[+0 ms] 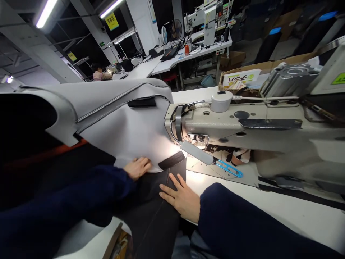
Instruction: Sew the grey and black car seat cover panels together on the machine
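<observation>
My left hand (138, 167) lies on the edge of a large grey padded cover (121, 118), fingers flat and a little curled, pressing it where it meets a black fabric panel (155, 205). My right hand (181, 197) rests flat on that black panel, fingers stretched toward the needle end of a beige sewing machine (242, 126). A lit patch sits under the machine head (185, 138). The grey cover bulges up to the left, with a black strip (142, 102) sewn on it.
Blue thread snips (229, 168) lie on the machine bed by the needle. An open cardboard box (242, 75) stands behind the machine. Further back are white worktables with another sewing machine (205, 21), and a person (98, 73) sits far left.
</observation>
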Demonstrator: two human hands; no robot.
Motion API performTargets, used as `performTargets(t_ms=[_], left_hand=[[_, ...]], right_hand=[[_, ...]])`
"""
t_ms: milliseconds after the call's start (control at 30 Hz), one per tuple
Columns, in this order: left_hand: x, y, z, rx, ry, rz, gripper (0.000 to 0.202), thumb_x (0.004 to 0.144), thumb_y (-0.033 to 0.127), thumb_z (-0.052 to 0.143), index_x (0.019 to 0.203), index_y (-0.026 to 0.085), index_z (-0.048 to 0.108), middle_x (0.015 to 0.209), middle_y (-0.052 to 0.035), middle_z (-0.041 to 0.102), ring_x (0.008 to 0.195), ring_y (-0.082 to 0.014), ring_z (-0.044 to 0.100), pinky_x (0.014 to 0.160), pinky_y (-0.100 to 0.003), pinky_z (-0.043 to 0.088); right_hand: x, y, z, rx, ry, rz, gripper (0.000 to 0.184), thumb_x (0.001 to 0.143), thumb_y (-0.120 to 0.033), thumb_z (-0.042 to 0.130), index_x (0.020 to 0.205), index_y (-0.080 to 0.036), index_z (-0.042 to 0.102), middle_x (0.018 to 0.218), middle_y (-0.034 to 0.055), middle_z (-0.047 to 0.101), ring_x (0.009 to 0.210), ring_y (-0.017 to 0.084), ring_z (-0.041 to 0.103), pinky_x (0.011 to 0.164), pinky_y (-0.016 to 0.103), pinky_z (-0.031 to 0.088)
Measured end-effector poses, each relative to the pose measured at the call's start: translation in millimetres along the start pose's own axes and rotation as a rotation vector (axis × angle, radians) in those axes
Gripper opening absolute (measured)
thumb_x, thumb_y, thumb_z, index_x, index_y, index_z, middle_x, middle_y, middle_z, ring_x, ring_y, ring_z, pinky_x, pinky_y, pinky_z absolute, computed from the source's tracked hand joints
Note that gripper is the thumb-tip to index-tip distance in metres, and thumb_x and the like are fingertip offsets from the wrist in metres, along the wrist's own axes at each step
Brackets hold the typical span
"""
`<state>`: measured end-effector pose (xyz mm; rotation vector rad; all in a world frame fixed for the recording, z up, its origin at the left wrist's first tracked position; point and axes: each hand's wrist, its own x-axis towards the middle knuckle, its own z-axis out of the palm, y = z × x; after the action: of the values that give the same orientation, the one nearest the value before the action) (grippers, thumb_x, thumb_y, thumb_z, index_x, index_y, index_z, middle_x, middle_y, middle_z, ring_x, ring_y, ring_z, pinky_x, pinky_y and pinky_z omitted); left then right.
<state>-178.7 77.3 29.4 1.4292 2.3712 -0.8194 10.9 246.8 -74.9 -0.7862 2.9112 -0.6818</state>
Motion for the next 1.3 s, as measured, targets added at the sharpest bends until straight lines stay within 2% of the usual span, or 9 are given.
performTargets(t_ms=[100,300,467,567,667,833,1000,1200,1300], left_hand=[[1,-2,-6.8,-0.177,-0.059,-0.122,0.043,0.07,-0.001,0.043,0.1,0.023,0.061,0.1,-0.0035,0.064,0.096,-0.0223,0.058,0.076,-0.031,0.043],[-32,32,28.9,-0.386,-0.062,-0.109,0.038,0.064,0.002,0.046,0.096,0.02,0.054,0.1,-0.0021,0.06,0.09,-0.0194,0.059,0.071,-0.028,0.042],[-22,53,-30.9,-0.336,-0.188,0.261,0.029,0.07,0.03,0.065,0.097,0.021,0.057,0.096,-0.0026,0.058,0.078,-0.0198,0.058,0.061,-0.028,0.042],[18,79,-62.4,-0.333,0.113,0.43,0.02,0.09,0.033,0.047,0.103,0.021,0.055,0.099,-0.0036,0.057,0.086,-0.0185,0.056,0.067,-0.028,0.045],[61,100,-58.3,-0.198,0.302,0.276,0.031,0.089,0.042,0.052,0.104,0.015,0.053,0.106,-0.009,0.054,0.097,-0.0235,0.052,0.07,-0.031,0.047],[89,108,-30.4,-0.073,0.362,0.167,0.019,0.094,0.014,0.037,0.105,0.012,0.053,0.104,-0.0108,0.055,0.097,-0.0231,0.052,0.073,-0.033,0.047],[90,109,-30.9,-0.134,0.428,0.103,0.02,0.094,0.02,0.041,0.106,0.012,0.056,0.107,-0.013,0.057,0.104,-0.0249,0.051,0.077,-0.034,0.047],[104,113,-36.5,-0.248,0.363,-0.054,0.027,0.094,0.028,0.039,0.106,0.013,0.058,0.101,-0.014,0.059,0.103,-0.0264,0.053,0.067,-0.032,0.049],[108,115,-38.8,-0.241,0.348,-0.057,0.025,0.089,0.021,0.041,0.105,0.012,0.058,0.096,-0.015,0.059,0.102,-0.0285,0.053,0.066,-0.034,0.049]], right_hand=[[2,1,2,0.004,-0.019,0.014,0.067,0.082,-0.025,0.051,0.146,-0.021,0.031,0.155,0.0009,0.023,0.142,0.04,-0.002,0.111,0.067,0.006],[-1,0,-5,-0.007,-0.001,0.0,0.064,0.083,-0.021,0.049,0.145,-0.019,0.034,0.153,0.0057,0.029,0.142,0.037,0.007,0.111,0.063,0.011],[-1,1,-5,-0.03,0.072,-0.012,0.064,0.08,-0.024,0.055,0.141,-0.018,0.04,0.147,0.0089,0.039,0.139,0.037,0.017,0.111,0.062,0.013],[-1,2,-2,-0.024,0.166,-0.04,0.054,0.083,-0.027,0.054,0.136,-0.021,0.047,0.133,0.0104,0.054,0.13,0.033,0.035,0.108,0.059,0.023],[2,1,8,-0.13,0.3,0.027,0.046,0.085,-0.028,0.053,0.129,-0.017,0.053,0.128,0.0146,0.056,0.123,0.032,0.044,0.105,0.055,0.03],[11,-2,29,-0.447,0.517,0.295,0.033,0.087,-0.009,0.044,0.113,-0.001,0.062,0.117,0.0203,0.062,0.115,0.03,0.054,0.102,0.048,0.037],[12,-3,27,-0.43,0.507,0.305,0.032,0.087,-0.012,0.046,0.111,-0.002,0.063,0.113,0.0205,0.064,0.114,0.031,0.055,0.103,0.05,0.038],[1,-3,2,-0.344,0.388,0.176,0.031,0.091,-0.021,0.048,0.119,-0.021,0.061,0.118,0.0119,0.062,0.124,0.034,0.047,0.102,0.054,0.039],[1,-4,5,-0.419,0.395,0.188,0.029,0.091,-0.02,0.048,0.114,-0.014,0.064,0.115,0.0161,0.063,0.12,0.034,0.051,0.102,0.055,0.038]])
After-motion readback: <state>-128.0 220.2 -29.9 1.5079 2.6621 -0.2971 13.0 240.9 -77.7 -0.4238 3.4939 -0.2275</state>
